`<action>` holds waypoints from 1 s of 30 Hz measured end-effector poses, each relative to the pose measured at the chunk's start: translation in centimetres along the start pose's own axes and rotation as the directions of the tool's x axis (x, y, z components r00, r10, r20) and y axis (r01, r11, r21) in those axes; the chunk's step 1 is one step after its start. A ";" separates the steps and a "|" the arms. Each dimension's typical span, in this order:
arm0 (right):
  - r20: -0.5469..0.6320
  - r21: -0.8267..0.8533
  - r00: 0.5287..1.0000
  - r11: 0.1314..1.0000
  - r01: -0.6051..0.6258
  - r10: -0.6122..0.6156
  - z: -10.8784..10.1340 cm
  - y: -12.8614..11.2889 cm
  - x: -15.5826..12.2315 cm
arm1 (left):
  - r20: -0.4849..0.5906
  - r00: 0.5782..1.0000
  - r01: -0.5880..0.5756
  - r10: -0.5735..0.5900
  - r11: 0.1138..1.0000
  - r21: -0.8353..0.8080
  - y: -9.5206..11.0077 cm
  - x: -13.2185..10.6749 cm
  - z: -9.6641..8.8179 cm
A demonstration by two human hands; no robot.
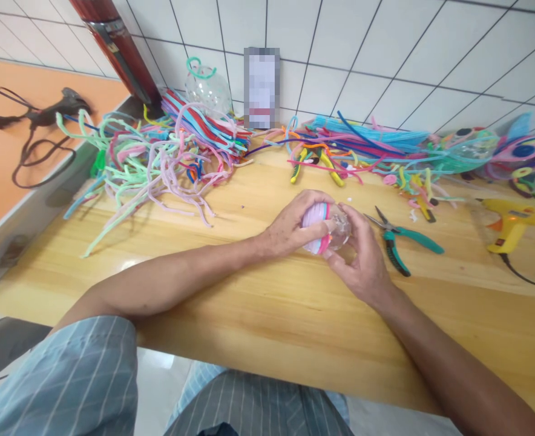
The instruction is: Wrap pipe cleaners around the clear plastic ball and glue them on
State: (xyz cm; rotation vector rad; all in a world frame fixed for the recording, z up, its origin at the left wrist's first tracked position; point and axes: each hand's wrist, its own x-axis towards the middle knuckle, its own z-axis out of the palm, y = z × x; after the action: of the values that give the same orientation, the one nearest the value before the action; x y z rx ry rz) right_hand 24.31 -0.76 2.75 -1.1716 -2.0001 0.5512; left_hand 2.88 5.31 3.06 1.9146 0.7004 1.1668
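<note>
A clear plastic ball (pixel 340 230), partly wrapped in lilac, blue and pink pipe cleaners (pixel 313 218), is held just above or on the wooden table (pixel 249 315). My left hand (pixel 290 224) wraps round its covered side, thumb lying across the front. On the clear side, my right hand (pixel 362 254) grips with curled fingers and its thumb at the lower edge. Both palms hide part of the ball. Close to my right hand lie teal-handled pliers (pixel 401 236) with their jaws apart.
Loose pipe cleaners (pixel 140 163) pile up at the left. Yellow-handled pliers (pixel 317 166) lie at the back, near a phone (pixel 261 88) against the tiled wall. A yellow glue gun (pixel 512 224) with a cord stands at the right. Another clear ball (pixel 208 91) sits back left.
</note>
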 end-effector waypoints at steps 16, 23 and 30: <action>-0.027 0.146 0.993 0.983 -0.109 0.114 0.3 -0.4 0.1 | 0.025 0.995 -0.098 0.097 0.994 0.046 -0.3 -0.2 0.1; 0.006 0.178 0.993 0.977 -0.115 0.116 -0.2 -0.5 0.1 | 0.024 0.993 -0.115 0.114 0.992 0.043 -0.1 -0.3 0.1; -0.039 0.143 0.993 0.984 -0.106 0.112 0.4 -0.6 -0.1 | 0.044 0.994 -0.104 0.101 0.992 0.068 -0.1 -0.4 0.0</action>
State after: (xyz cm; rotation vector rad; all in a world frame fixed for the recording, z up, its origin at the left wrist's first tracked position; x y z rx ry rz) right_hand 23.70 -1.15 2.82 -1.2011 -1.8341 0.7021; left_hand 2.71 5.03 2.78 2.0476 0.6353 1.1764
